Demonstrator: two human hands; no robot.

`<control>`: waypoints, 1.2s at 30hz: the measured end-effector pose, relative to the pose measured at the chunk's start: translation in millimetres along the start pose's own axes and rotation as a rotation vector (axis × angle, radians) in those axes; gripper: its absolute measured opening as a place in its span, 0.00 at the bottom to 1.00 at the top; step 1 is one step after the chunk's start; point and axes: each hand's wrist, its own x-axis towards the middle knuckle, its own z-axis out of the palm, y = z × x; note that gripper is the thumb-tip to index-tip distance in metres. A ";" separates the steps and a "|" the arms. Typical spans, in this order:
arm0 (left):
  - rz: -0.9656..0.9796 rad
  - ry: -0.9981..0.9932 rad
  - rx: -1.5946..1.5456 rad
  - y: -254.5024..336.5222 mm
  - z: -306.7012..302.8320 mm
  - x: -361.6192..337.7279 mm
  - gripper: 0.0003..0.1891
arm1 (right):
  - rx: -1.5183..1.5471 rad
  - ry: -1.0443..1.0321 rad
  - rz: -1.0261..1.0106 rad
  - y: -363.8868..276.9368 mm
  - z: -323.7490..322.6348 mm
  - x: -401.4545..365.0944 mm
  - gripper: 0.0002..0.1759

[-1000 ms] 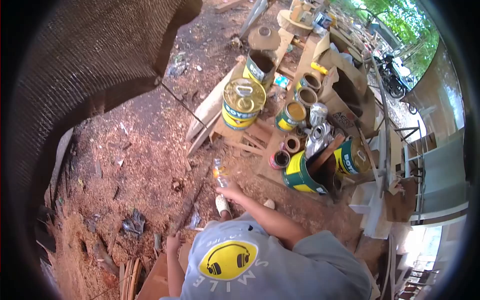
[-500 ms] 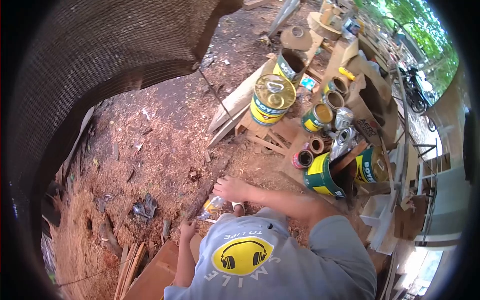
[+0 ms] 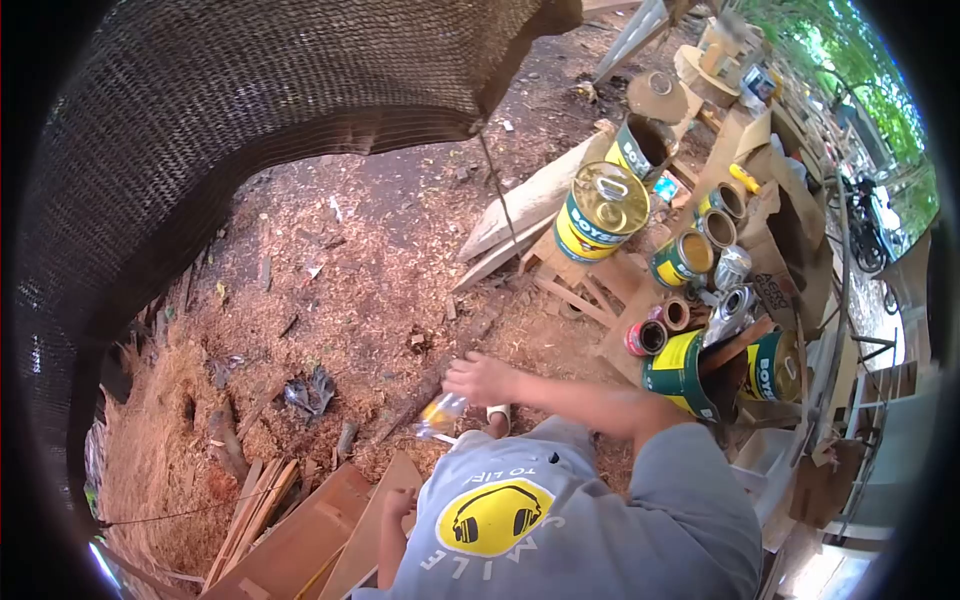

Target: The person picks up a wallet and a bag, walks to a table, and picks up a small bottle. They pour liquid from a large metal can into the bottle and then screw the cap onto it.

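My right hand (image 3: pixel 482 380) reaches across in front of my body, fingers curled at the top of a clear plastic item (image 3: pixel 441 413) with a yellow-orange part, which hangs just below it. What the plastic item is cannot be made out. Close to the left side of my grey shirt (image 3: pixel 590 500) is my left hand (image 3: pixel 400 502), small in view with its fingers curled in, beside a wooden board (image 3: pixel 375 515). Whether it holds anything is hidden.
Paint cans, among them a lidded one (image 3: pixel 602 212), stand on scrap wood and cardboard at the right. Brown netting (image 3: pixel 280 90) hangs at upper left. Wood shavings (image 3: pixel 150 450), a black plastic scrap (image 3: pixel 310 392) and boards (image 3: pixel 300 535) lie at the left.
The view has turned, so the cans and ground sit further right. My left hand has drawn back toward my body. My right hand remains at the plastic item.
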 end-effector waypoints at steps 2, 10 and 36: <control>0.003 0.004 -0.119 -9.0 0.8 13.3 0.21 | 0.161 -0.006 0.466 54.1 -9.3 -34.0 0.20; -0.005 -0.014 -0.391 -11.6 17.8 56.7 0.18 | 0.219 -0.375 0.538 -10.8 -38.2 -13.8 0.23; 0.076 0.112 -0.482 -11.3 5.0 47.3 0.18 | 0.199 -0.516 1.135 95.2 18.1 -100.3 0.22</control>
